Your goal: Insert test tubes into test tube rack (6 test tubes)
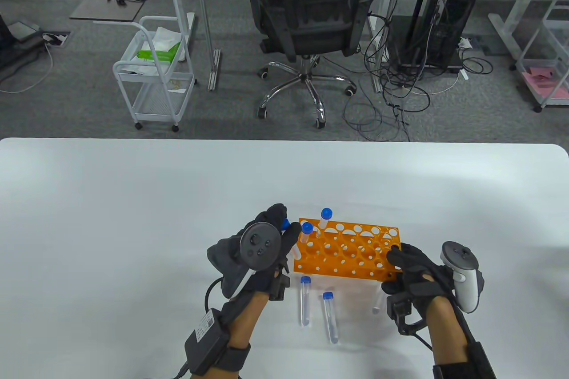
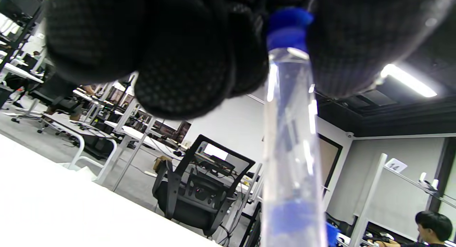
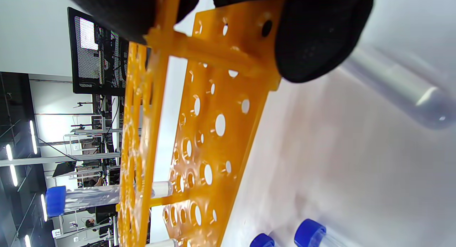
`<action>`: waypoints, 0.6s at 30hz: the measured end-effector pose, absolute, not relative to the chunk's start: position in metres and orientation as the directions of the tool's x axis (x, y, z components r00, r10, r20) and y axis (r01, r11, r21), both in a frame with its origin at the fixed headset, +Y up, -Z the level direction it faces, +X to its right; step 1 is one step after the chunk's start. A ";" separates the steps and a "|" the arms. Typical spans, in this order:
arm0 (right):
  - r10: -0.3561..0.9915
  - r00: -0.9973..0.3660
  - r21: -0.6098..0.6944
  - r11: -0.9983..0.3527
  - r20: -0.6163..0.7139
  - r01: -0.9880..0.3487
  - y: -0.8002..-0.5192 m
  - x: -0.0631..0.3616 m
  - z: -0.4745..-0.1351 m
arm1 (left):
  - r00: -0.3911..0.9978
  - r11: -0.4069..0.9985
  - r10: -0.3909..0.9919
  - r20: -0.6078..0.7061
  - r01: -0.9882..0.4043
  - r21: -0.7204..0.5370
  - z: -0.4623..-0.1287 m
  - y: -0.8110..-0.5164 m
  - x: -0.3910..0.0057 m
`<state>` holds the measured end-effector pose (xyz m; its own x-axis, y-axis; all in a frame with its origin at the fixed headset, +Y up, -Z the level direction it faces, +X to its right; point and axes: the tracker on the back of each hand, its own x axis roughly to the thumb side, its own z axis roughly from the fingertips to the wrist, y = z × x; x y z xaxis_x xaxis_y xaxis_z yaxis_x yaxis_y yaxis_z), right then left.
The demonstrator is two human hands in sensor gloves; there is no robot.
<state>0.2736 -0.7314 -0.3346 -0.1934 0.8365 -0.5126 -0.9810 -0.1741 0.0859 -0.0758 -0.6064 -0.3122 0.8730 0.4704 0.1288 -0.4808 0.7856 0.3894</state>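
Observation:
An orange test tube rack (image 1: 351, 249) stands on the white table (image 1: 133, 201). Two blue-capped tubes (image 1: 325, 217) stand in its left end. My left hand (image 1: 266, 245) is at the rack's left end and pinches a third tube by its blue cap (image 1: 285, 223); the left wrist view shows that clear tube (image 2: 290, 143) hanging from my fingers. My right hand (image 1: 411, 270) grips the rack's near right corner; it also shows in the right wrist view (image 3: 213, 133). Two capped tubes (image 1: 305, 305) (image 1: 330, 317) lie in front of the rack, a third (image 1: 378, 303) by my right hand.
The table's far edge (image 1: 284, 141) borders an office floor with a black chair (image 1: 311, 19) and a white cart (image 1: 155, 77). Bare table surface lies left of and behind the rack.

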 end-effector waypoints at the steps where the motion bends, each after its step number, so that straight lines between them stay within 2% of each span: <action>1: 0.836 -0.194 0.086 -0.175 -0.513 -0.981 -0.731 0.274 -0.335 | 0.873 0.785 0.469 0.132 -0.481 0.389 -0.312 -0.606 -0.075; 18: 0.834 -0.202 0.091 -0.180 -0.513 -0.979 -0.732 0.274 -0.335 | 0.866 0.801 0.424 0.263 -0.495 0.336 -0.302 -0.599 -0.050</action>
